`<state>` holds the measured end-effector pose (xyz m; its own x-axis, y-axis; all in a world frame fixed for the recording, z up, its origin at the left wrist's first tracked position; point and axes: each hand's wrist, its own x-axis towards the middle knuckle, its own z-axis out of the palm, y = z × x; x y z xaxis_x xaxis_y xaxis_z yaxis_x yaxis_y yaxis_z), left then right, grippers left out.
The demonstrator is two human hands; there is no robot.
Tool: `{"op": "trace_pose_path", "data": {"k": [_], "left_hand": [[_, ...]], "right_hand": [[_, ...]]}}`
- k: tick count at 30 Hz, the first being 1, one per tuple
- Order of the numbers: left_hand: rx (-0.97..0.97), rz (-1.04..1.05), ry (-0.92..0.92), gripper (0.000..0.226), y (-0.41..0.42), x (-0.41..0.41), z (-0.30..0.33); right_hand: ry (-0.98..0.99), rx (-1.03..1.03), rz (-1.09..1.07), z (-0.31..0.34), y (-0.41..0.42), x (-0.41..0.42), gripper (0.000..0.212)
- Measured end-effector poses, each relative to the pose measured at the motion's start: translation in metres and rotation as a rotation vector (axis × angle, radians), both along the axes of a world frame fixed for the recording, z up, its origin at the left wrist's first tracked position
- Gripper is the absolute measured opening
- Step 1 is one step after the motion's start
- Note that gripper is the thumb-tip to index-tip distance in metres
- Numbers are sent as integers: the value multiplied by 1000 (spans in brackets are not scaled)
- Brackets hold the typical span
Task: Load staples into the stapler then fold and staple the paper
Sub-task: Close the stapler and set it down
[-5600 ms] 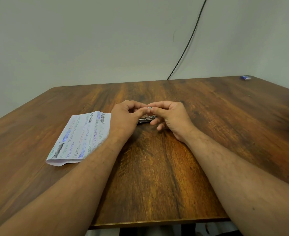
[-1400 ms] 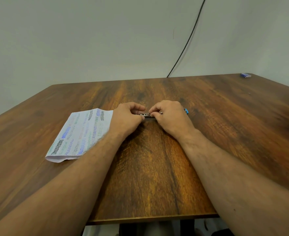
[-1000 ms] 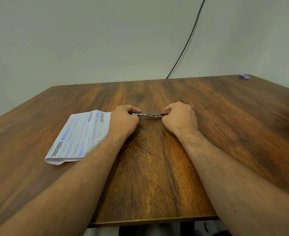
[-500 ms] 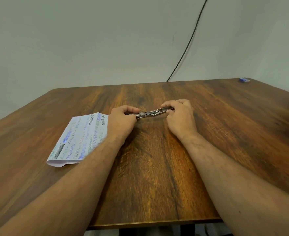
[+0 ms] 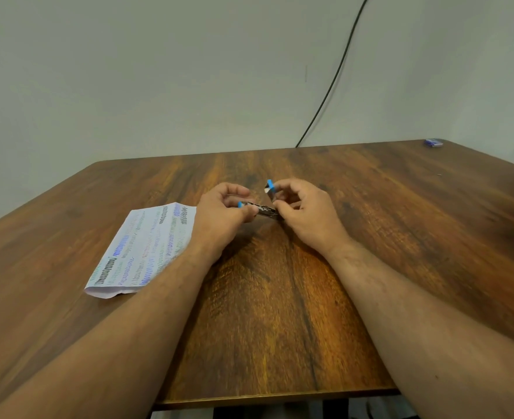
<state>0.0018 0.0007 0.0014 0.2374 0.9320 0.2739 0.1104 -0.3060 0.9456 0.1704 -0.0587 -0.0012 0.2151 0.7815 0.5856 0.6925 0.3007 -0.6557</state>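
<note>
bench (image 5: 280, 313) carrying printed paper (image 5: 143, 246) at left | left hand (image 5: 219, 216) pinching stapler (image 5: 264, 209) base | right hand (image 5: 304, 213) now folding its blue-tipped top arm upward, where half a second ago it was lying nearly flat

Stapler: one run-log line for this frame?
stage: loading | stapler: hinged open, off table | left hand: grips base | right hand: grips top | paper: untouched

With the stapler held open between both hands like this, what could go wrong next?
1. The stapler is held only by fingertips of the left hand and right hand; snapping shut, it could pinch a finger.
2. Held above the table, loaded staples might spill.
3. The paper lies partly under the left wrist and could get dragged.
</note>
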Motion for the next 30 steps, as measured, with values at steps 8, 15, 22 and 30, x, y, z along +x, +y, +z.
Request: {"op": "trace_pose_path", "data": {"k": [8, 15, 22, 30], "left_hand": [[40, -57, 6, 19, 2, -1, -2], [27, -154, -57, 4, -2, 0, -1], [42, 162, 34, 31, 3, 4, -2], [91, 156, 168, 32, 6, 7, -6]], "right_hand": [[-275, -174, 113, -2, 1, -5, 25], [-338, -199, 106, -4, 1, -8, 47], [-362, -164, 30, 0, 0, -8, 51], [-409, -149, -24, -2, 3, -9, 54]]}}
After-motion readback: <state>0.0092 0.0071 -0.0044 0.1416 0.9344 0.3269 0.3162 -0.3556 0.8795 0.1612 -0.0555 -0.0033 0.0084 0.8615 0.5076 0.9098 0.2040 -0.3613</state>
